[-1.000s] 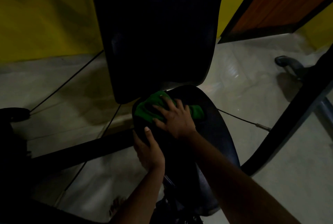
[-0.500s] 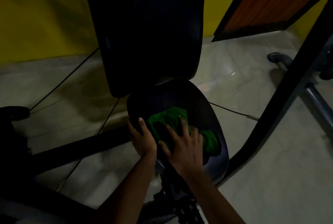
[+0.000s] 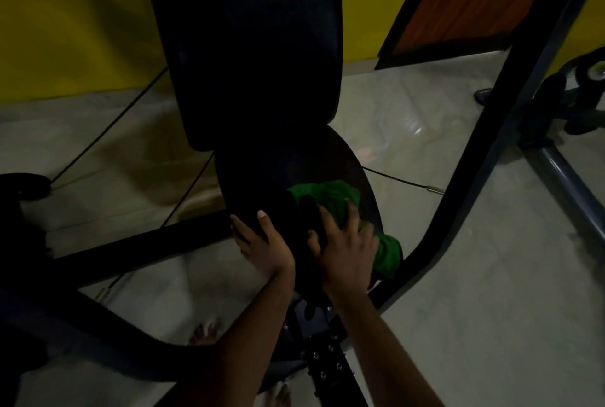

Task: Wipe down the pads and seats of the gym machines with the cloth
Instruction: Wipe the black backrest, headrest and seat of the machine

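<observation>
A black padded seat [image 3: 262,174] of a gym machine lies below its tall black back pad [image 3: 252,46]. A green cloth [image 3: 330,200] is spread on the seat's right side, one end hanging over the near right edge. My right hand [image 3: 343,249] presses flat on the cloth with fingers spread. My left hand [image 3: 262,243] grips the seat's near left edge, thumb on top.
Black frame bars [image 3: 491,111] curve past the seat on the right and cross the floor on the left. Thin cables [image 3: 108,125] run over the pale floor. A yellow wall and a brown door [image 3: 474,3] stand behind. Another machine's base [image 3: 563,164] sits at right.
My right hand has dragged the green cloth from the back of the seat, under the back pad, toward the near right edge. My left hand stays on the seat's left edge.
</observation>
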Demonstrator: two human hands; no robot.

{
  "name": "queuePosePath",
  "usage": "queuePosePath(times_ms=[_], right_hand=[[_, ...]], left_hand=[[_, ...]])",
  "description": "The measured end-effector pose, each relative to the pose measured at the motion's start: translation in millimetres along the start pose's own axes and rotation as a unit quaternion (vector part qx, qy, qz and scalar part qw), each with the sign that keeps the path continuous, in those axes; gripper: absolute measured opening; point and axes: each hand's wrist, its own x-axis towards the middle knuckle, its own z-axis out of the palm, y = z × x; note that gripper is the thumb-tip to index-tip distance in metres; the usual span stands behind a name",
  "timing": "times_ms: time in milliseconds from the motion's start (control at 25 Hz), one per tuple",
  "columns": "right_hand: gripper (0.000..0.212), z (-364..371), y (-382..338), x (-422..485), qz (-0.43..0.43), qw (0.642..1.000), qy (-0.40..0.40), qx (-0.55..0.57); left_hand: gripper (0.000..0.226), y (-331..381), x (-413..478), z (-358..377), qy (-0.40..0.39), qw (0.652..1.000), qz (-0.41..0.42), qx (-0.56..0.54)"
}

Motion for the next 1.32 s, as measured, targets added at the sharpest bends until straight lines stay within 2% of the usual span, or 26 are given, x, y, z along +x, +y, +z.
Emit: queuePosePath(times_ms=[240,400,520,640,800,920,1040,1200,1320], right_hand=[[0.044,-19.6,0.9,-70.0,-0.092,0.992,-0.063,0.064],[0.048,-75.2,-0.5,-111.9,-0.092,0.976,-0.089,0.176],[0.050,-119.2,-8.6,-149.0,-0.089,0.958,-0.079,0.262],[0.045,-153.5,-31.7,-187.6,-0.044,0.931,-0.047,0.358],[0.043,-186.6,-81.5,-243.7,-0.062,0.908,-0.023,0.414],[0.043,-206.2,-117.5,-295.8,-0.068,0.897,-0.014,0.436],[0.044,-219.3,-150.5,-345.9,-0.079,0.885,-0.018,0.458],[0.042,-227.9,-192.7,-410.9,-0.146,0.878,-0.047,0.454],[0.043,-235.0,-226.6,-458.5,-0.197,0.848,-0.094,0.483]], left_hand=[[0.060,1.2,-28.7,-52.6,-0.123,0.988,-0.035,-0.085],[0.053,15.7,-83.7,-133.2,-0.172,0.982,-0.011,-0.079],[0.051,36.4,-117.7,-193.4,-0.184,0.978,0.029,-0.091],[0.050,51.7,-139.2,-254.0,-0.192,0.973,0.052,-0.113],[0.051,54.1,-153.8,-340.9,-0.218,0.957,0.090,-0.171],[0.052,42.4,-159.1,-411.8,-0.190,0.959,0.136,-0.159],[0.050,18.3,-168.0,-486.9,-0.171,0.953,0.155,-0.195],[0.050,-23.3,-187.0,-583.8,-0.125,0.952,0.172,-0.219],[0.045,-49.2,-211.1,-645.5,-0.069,0.954,0.184,-0.225]])
